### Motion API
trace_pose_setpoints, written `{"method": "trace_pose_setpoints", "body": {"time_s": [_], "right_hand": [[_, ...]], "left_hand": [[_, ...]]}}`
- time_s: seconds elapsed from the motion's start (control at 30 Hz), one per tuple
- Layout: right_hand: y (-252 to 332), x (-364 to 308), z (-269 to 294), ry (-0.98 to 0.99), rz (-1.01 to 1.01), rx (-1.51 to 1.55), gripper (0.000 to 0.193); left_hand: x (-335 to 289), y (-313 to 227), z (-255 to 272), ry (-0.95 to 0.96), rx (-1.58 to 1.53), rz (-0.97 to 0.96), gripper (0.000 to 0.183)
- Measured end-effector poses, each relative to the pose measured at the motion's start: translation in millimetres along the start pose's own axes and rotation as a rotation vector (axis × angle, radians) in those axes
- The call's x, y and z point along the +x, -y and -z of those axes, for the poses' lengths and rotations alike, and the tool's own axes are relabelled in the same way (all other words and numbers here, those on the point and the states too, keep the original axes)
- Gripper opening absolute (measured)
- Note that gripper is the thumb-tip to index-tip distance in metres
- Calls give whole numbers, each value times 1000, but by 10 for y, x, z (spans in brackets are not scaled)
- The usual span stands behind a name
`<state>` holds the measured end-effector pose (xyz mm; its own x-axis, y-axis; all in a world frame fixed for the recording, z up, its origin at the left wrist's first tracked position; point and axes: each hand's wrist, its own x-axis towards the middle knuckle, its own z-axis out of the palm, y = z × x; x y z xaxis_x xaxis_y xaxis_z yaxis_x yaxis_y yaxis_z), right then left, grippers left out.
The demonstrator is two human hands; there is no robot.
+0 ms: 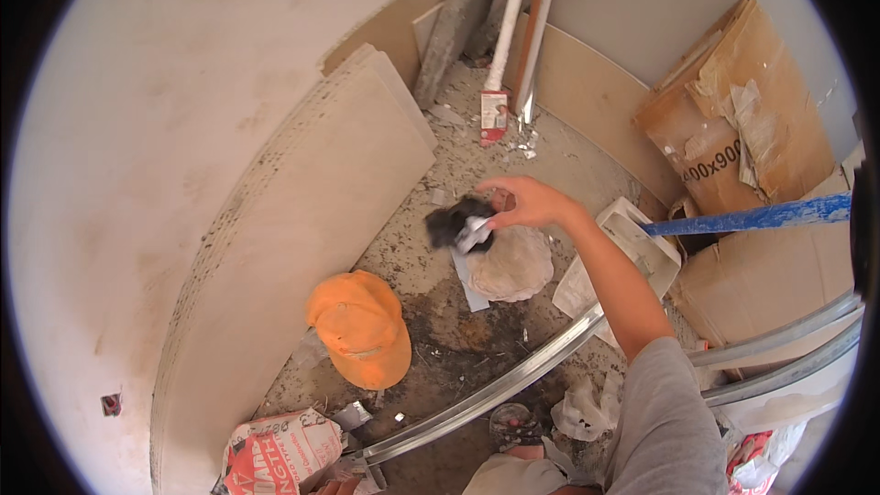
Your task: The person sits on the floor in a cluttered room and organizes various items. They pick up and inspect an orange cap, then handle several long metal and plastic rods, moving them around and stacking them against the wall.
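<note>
My right hand (pixel 524 202) reaches over the floor with its fingers curled round a small black-and-white object (pixel 463 225), too smeared by motion to name. Just below it lies a pale, rounded, dusty lump (pixel 515 266), beside a narrow light-grey strip (pixel 472 286). To the left, an orange cap (pixel 359 330) rests on the floor. At the lower edge, part of my left hand (pixel 339 486) shows next to a red-and-white paper bag (pixel 284 454) and the end of a metal channel (pixel 486 392). The picture's edge cuts off most of its fingers.
Large boards (pixel 302 183) lean on the left wall. Long poles (pixel 507 27) stand in the far corner. At the right are a dirty white tray (pixel 632 252), a blue bar (pixel 752 217), folded cardboard (pixel 733 110) and further metal profiles (pixel 779 335). Debris litters the stained floor.
</note>
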<state>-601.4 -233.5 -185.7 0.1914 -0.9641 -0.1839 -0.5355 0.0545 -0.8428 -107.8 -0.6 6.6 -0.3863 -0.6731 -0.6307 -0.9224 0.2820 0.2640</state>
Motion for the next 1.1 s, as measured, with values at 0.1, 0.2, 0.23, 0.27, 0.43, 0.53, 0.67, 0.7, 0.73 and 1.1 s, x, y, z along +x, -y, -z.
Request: {"method": "trace_pose_setpoints", "body": {"time_s": [0.1,0.2,0.23,0.27,0.43,0.53,0.67,0.7,0.73,1.1], "right_hand": [[-195,129,178,-250,-74,65,61],[-885,496,535,-779,-268,-68,63],[-996,627,576,-847,-288,-61,63],[-1093,740,612,-915,-308,-56,62],[-1387,1159,805,-863,-346,-40,70],[-1326,1286,829,-910,-341,65,59],[-1261,1279,837,-871,-456,-51,48],[-1195,1244,814,-881,-485,-80,45],[-1131,1204,762,-890,-513,-108,42],[-962,-313,140,-801,-503,-35,26]], "left_hand": [[185,-74,46,45,-40,-49,44],[356,-137,91,36,-48,-66,41],[374,-158,96,30,-53,-49,40],[385,-185,109,24,-57,-33,40],[354,-439,382,99,-121,154,38],[290,-484,527,183,-210,299,39],[162,-133,547,83,-238,230,43],[172,-81,563,69,-259,196,44],[170,-48,578,53,-243,192,48],[300,146,545,-2,-133,-8,33]]}}
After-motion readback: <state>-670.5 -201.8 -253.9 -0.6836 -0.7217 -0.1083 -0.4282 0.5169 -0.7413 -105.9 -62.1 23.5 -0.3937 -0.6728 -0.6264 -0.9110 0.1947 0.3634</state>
